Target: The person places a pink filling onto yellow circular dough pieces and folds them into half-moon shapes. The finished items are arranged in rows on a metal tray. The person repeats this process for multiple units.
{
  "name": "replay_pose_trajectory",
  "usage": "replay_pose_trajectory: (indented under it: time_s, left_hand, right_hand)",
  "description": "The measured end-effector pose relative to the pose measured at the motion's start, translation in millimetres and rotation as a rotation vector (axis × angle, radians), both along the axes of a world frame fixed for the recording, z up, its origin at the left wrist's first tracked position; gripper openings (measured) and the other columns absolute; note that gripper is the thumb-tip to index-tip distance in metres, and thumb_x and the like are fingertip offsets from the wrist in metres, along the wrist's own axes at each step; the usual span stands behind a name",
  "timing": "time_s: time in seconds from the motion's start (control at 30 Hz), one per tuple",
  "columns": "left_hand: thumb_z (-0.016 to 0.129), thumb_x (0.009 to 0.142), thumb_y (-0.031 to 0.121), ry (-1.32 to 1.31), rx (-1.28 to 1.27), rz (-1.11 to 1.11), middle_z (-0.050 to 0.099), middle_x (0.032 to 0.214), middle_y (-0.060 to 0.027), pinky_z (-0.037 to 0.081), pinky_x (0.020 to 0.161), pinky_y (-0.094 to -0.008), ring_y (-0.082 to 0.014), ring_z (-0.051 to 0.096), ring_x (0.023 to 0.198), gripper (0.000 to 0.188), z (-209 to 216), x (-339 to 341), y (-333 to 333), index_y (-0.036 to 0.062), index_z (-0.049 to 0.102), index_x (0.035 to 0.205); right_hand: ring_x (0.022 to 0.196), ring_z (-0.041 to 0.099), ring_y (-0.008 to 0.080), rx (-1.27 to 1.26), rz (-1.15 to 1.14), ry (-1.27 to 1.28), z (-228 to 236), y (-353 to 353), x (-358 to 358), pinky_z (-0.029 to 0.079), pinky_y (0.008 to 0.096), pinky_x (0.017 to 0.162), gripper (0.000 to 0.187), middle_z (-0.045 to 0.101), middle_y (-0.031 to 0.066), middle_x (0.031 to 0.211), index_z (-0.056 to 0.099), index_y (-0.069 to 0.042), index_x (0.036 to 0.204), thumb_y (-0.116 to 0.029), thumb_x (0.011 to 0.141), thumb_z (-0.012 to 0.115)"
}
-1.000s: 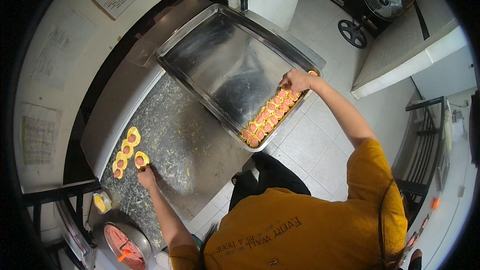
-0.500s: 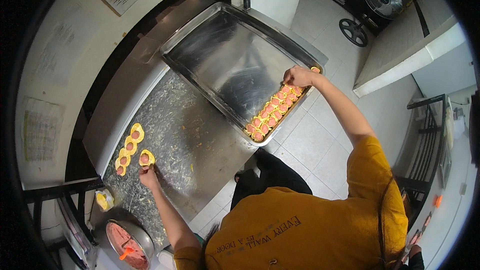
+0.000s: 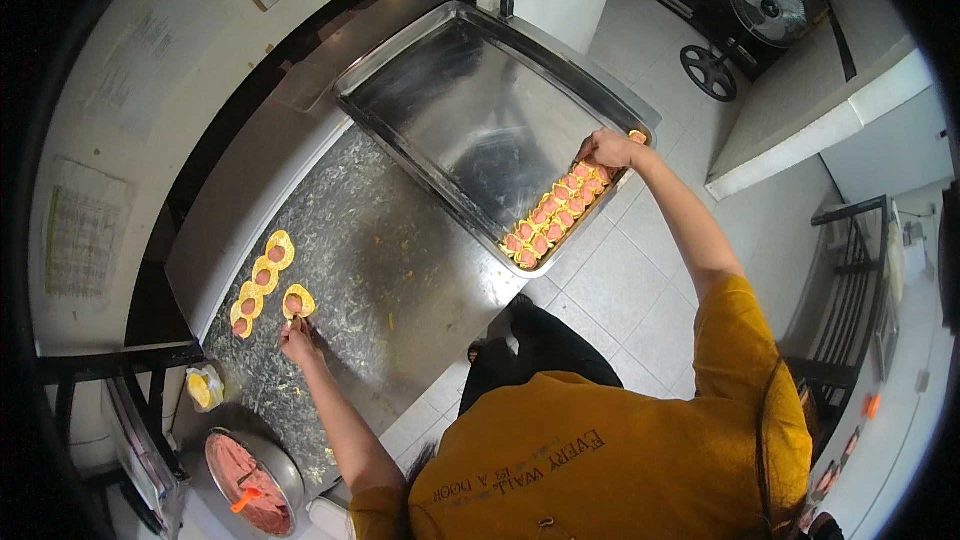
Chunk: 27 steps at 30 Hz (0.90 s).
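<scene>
My left hand (image 3: 298, 342) is closed, its fingertips pinched at the near edge of a round yellow dumpling wrapper (image 3: 298, 300) with a lump of pink filling. That wrapper is on the floured dark worktop (image 3: 350, 240). Just left of it, several more wrappers (image 3: 264, 278) with pink filling lie overlapping in a line. My right hand (image 3: 608, 148) reaches into a large metal tray (image 3: 450, 90), fingers bent down and together at the far end of the open-topped dumplings (image 3: 555, 212). These stand tightly packed along the tray's right side. The fingers hide the dumpling under them.
A metal bowl (image 3: 290, 465) of pink filling with an orange-handled tool (image 3: 245, 500) stands at lower left. Near it is a small bag of yellow wrappers (image 3: 204, 390). A floor fan (image 3: 768, 8) stands at far right, and a dark rack (image 3: 850, 310) along the right wall.
The view has shifted slightly. Both hands stay at nearly the same places, the left at the wrapper and the right at the far end of the dumplings.
</scene>
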<state>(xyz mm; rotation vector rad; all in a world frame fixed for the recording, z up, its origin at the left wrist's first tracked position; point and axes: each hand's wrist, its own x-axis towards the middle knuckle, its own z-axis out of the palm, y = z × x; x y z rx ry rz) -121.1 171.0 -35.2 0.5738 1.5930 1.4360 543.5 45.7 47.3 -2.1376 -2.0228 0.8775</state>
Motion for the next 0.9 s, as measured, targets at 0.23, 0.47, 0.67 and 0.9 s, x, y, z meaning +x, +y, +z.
replay_pose_trajectory:
  time_s: [0.23, 0.47, 0.67, 0.9]
  left_hand:
    - [0.067, 0.074, 0.0, -0.156, -0.11, -0.053, 0.057, 0.073, -0.0046, 0.046, 0.052, -0.0204, -0.0121, 0.056, 0.06, 0.011, 11, -8, 4, 0.0019, 0.058, 0.079]
    - [0.048, 0.085, 0.011, -0.377, 0.088, -0.077, 0.058, 0.09, -0.007, 0.051, 0.069, -0.0274, -0.0177, 0.06, 0.078, 0.014, 13, 17, -10, 0.0007, 0.054, 0.092]
    - [0.046, 0.086, 0.015, -0.613, 0.073, -0.249, 0.059, 0.094, -0.0066, 0.054, 0.072, -0.0322, -0.0201, 0.061, 0.086, 0.017, 32, 54, -58, 0.0036, 0.051, 0.097]
    - [0.049, 0.086, 0.017, -0.319, -0.01, -0.467, 0.059, 0.094, -0.0068, 0.05, 0.072, -0.0299, -0.0177, 0.058, 0.086, 0.02, 31, 118, -122, 0.0021, 0.055, 0.098]
  right_hand:
    - [0.097, 0.059, 0.0289, 0.082, -0.109, -0.094, 15, 8, -16, 0.045, 0.0345, 0.085, 0.041, 0.062, 0.014, 0.105, 0.065, -0.007, 0.102, -0.004, 0.066, 0.047]
    - [0.099, 0.057, 0.0212, 0.464, -0.045, 0.54, 45, 13, -153, 0.045, 0.0282, 0.086, 0.036, 0.059, 0.0112, 0.109, 0.061, 0.0, 0.105, 0.009, 0.074, 0.046]
    - [0.097, 0.056, 0.0174, 0.068, -0.05, 1.149, -1, 34, -319, 0.044, 0.0298, 0.085, 0.026, 0.06, 0.0075, 0.106, 0.059, -0.004, 0.11, -0.007, 0.084, 0.055]
    - [0.086, 0.06, 0.0139, -0.298, -0.462, 1.365, -43, 20, -379, 0.049, 0.0285, 0.073, 0.025, 0.061, 0.0069, 0.098, 0.059, -0.001, 0.107, -0.013, 0.085, 0.058]
